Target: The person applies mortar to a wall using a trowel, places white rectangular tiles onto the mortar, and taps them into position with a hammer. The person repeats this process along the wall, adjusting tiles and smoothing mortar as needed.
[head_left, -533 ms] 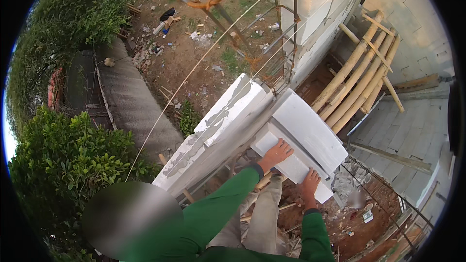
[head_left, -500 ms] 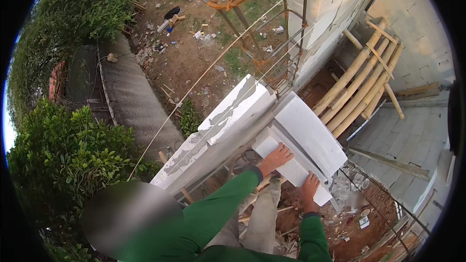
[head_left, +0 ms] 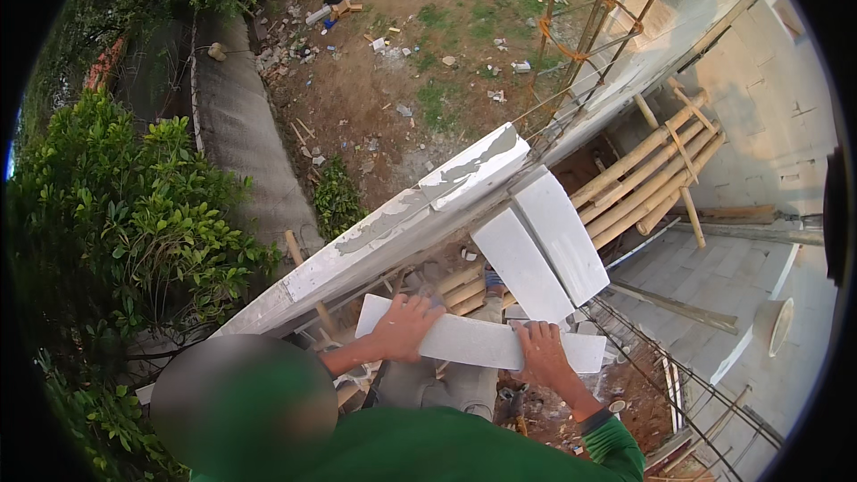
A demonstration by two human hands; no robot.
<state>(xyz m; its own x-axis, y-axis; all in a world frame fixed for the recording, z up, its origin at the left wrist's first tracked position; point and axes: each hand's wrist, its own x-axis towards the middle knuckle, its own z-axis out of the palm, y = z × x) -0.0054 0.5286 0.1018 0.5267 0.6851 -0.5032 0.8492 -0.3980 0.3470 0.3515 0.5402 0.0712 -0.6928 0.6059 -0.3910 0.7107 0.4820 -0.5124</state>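
My left hand (head_left: 406,330) and my right hand (head_left: 544,353) grip a long white block (head_left: 473,342) held crosswise over my legs, fingers curled over its far edge, left hand toward the left end, right toward the right. Just beyond it, two similar white blocks (head_left: 522,263) lie side by side, tilted diagonally. To their left runs a white block wall (head_left: 375,228), its top patched with grey mortar. My legs and one foot show below, over bamboo poles (head_left: 460,290).
Bamboo poles (head_left: 652,174) form a platform at right beside block walls (head_left: 759,107). Tied rebar (head_left: 585,27) rises at the top; more bars (head_left: 669,379) cross lower right. Left are bushes (head_left: 125,196) and a concrete strip (head_left: 245,152). Below lies littered dirt ground (head_left: 402,54).
The held block has come away from the other blocks toward my body and turned from diagonal to nearly horizontal, both hands on it. The view has shifted.
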